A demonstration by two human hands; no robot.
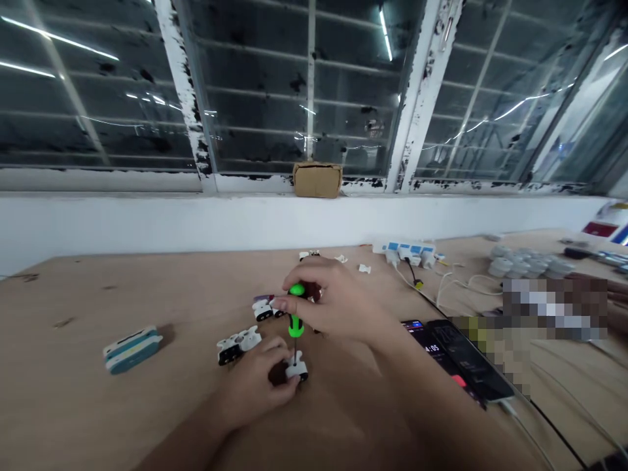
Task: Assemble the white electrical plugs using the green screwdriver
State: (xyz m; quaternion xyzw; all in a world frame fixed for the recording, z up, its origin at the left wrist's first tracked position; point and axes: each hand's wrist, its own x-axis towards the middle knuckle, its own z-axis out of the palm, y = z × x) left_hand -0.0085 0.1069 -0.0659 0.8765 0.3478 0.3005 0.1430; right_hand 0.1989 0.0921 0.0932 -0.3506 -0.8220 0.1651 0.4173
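Note:
My right hand [326, 297] grips a screwdriver [296, 325] with a green and black handle, held upright. Its thin shaft points down and its tip meets a small white part with black sides [297, 368]. With fingers and thumb, my left hand [258, 379] pinches that part against the table. Just beyond my left hand lies a longer white and black piece [239, 345]. Another white and black piece [263, 309] sits farther back, partly hidden by my right hand. A further white and black piece [309, 255] is behind the right hand.
A teal and white block-shaped object [131, 350] lies at left. Two phones [466, 360] rest right of my right forearm, with cables around them. A power strip [405, 250] and white round parts [524, 263] stand farther back. A cardboard box [318, 180] sits on the window ledge.

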